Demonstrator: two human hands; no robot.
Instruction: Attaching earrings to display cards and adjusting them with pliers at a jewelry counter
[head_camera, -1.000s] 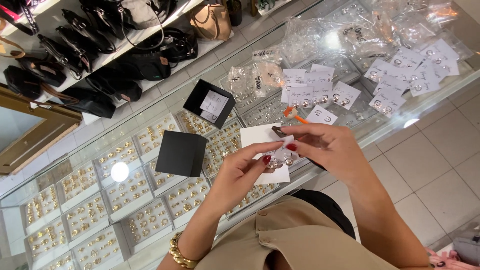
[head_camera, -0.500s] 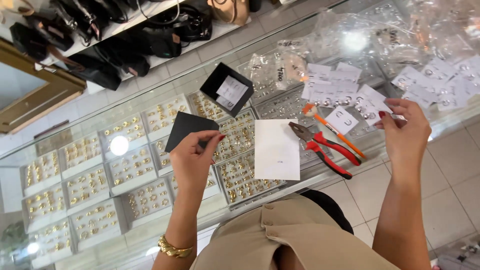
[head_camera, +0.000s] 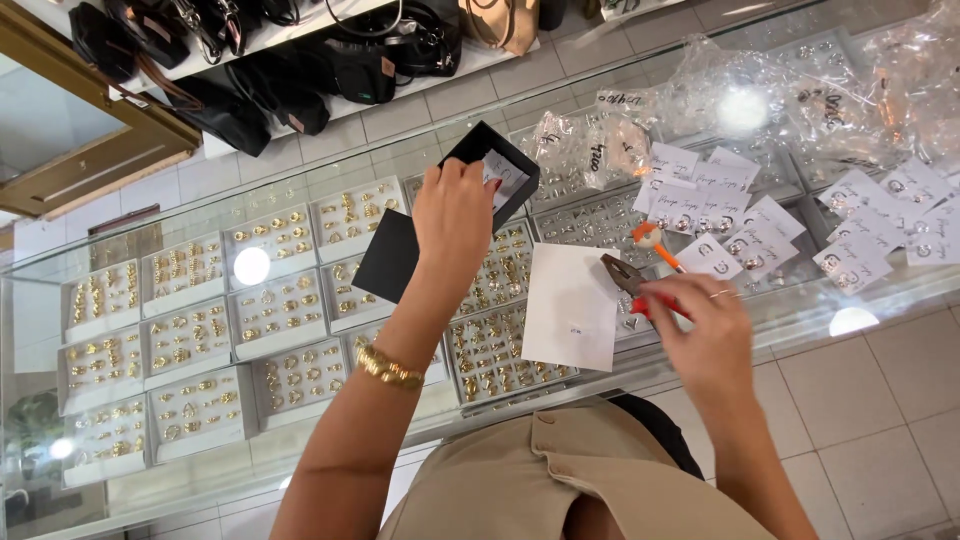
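My left hand (head_camera: 455, 215) reaches forward over the glass counter, and its bunched fingertips dip into a small open black box (head_camera: 515, 172) with a white card inside. Whether they pinch anything is hidden. The box's flat black lid (head_camera: 388, 258) lies just left of my wrist. My right hand (head_camera: 700, 335) closes around the red handles of a pair of pliers (head_camera: 622, 272), whose dark jaws point left over the edge of a white paper sheet (head_camera: 572, 305).
An orange-handled tool (head_camera: 652, 240) lies behind the pliers. Several white earring cards (head_camera: 760, 230) and clear plastic bags (head_camera: 590, 145) crowd the right of the glass counter (head_camera: 300, 195). Trays of gold jewellery (head_camera: 180, 320) show under the glass. Dark handbags (head_camera: 250, 100) line the far shelf.
My left hand moved from above the black lid to the open box. My right hand left the earring cards, came back toward me and took hold of the pliers.
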